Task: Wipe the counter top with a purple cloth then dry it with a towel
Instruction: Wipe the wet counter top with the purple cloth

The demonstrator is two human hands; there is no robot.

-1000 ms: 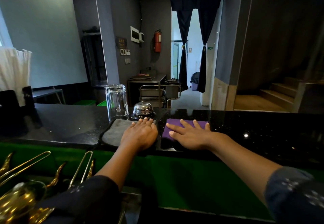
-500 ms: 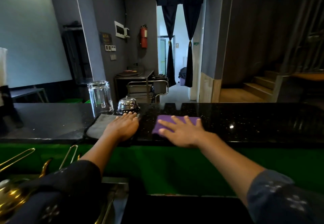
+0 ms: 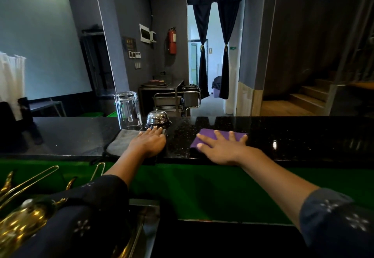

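Note:
A purple cloth (image 3: pixel 206 135) lies flat on the black speckled counter top (image 3: pixel 293 136). My right hand (image 3: pixel 220 146) presses on it with fingers spread and straight. Left of it, a grey towel (image 3: pixel 121 141) lies on the counter near its front edge. My left hand (image 3: pixel 148 142) rests flat on the towel's right part, fingertips close to a bell. A bare strip of counter separates the two cloths.
A chrome service bell (image 3: pixel 157 119) and an upturned clear glass (image 3: pixel 128 110) stand just behind the towel. A black holder with white straws (image 3: pixel 10 96) sits at far left. Gold bar tools (image 3: pixel 24 207) lie below the counter. The counter stretches on to the right.
My right hand has slid the purple cloth to the right along the counter, widening the gap from the towel. My left hand stays on the grey towel.

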